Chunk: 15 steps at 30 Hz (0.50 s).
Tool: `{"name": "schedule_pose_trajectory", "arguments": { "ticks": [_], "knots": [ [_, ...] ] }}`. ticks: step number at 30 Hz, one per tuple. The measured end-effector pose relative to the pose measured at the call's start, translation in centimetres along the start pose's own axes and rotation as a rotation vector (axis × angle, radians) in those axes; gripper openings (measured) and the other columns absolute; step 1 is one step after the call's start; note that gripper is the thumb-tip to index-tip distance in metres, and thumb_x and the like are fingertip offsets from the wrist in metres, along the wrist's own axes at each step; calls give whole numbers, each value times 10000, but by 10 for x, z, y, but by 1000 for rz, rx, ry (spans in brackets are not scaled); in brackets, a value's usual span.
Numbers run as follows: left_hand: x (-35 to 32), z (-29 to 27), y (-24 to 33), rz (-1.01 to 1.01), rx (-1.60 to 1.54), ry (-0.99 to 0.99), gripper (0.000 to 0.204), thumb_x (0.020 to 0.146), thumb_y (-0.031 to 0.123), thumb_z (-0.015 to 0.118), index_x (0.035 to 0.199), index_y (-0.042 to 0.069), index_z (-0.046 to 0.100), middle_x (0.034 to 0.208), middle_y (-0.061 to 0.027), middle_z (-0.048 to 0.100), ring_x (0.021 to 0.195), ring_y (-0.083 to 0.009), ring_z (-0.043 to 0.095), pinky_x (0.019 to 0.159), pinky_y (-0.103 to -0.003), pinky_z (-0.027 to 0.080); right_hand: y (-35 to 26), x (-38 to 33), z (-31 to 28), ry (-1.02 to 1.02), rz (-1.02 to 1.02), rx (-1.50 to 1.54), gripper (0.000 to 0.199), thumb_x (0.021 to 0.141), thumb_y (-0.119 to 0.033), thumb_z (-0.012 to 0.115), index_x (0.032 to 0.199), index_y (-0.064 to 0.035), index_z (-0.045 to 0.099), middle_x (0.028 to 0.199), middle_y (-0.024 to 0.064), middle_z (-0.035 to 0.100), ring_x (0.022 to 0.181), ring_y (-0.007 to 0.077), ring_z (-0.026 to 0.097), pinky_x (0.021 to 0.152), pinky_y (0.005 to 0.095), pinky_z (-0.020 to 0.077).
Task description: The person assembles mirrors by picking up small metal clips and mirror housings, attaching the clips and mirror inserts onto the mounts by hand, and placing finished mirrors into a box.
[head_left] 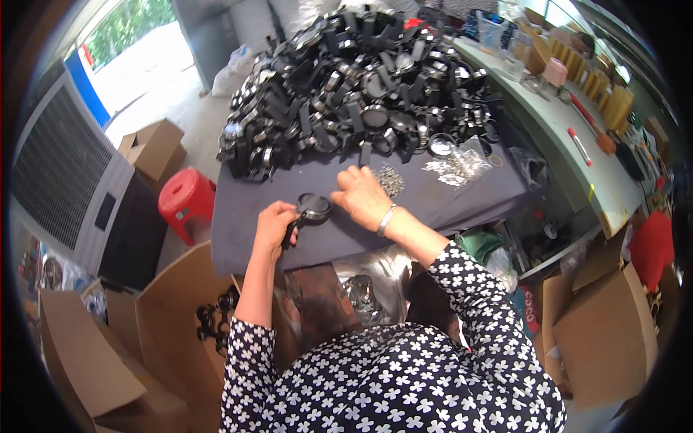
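Note:
My left hand (276, 225) grips the black handle of a round black piece with a silver rim (315, 208), held just above the near part of the dark cloth-covered table (238, 209). To its right, my right hand (363, 197) has its fingers pinched together beside the round piece. Whatever is between those fingertips is too small or hidden to make out. Just beyond the right hand lies a small pile of tiny metal parts (390, 180). A big heap of similar black handled pieces (346, 97) covers the far side of the table.
Flat silver parts (447, 170) lie by a clear plastic bag at the right. A red stool (186, 196) stands left of the table. An open cardboard box (173, 303) with black pieces sits at lower left. A pale workbench (570, 159) with tools runs along the right.

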<state>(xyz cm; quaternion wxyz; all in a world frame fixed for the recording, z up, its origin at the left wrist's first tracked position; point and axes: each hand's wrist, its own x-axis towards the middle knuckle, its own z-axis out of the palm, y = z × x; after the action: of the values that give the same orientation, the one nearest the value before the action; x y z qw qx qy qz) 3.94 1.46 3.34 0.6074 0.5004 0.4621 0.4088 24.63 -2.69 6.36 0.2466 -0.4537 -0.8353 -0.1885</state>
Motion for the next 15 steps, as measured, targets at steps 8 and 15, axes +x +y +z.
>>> {"name": "schedule_pose_trajectory", "arguments": {
  "ticks": [8,15],
  "knots": [
    [9,-12,-5,-35,-34,-118,49,725,2,577,742,8,531,566,-50,527,389,-94,478,307,-211,369,-16,12,-20,53,-7,255,134,612,-113,663,727,-75,606,626,36,502,617,223,529,515,329,426],
    [8,-11,-4,-11,-41,-129,37,732,6,561,745,5,527,555,-53,528,380,-98,473,307,-212,369,-27,19,3,-135,337,992,142,692,-42,661,800,-26,569,693,77,570,621,179,580,564,280,452]
  ]
}}
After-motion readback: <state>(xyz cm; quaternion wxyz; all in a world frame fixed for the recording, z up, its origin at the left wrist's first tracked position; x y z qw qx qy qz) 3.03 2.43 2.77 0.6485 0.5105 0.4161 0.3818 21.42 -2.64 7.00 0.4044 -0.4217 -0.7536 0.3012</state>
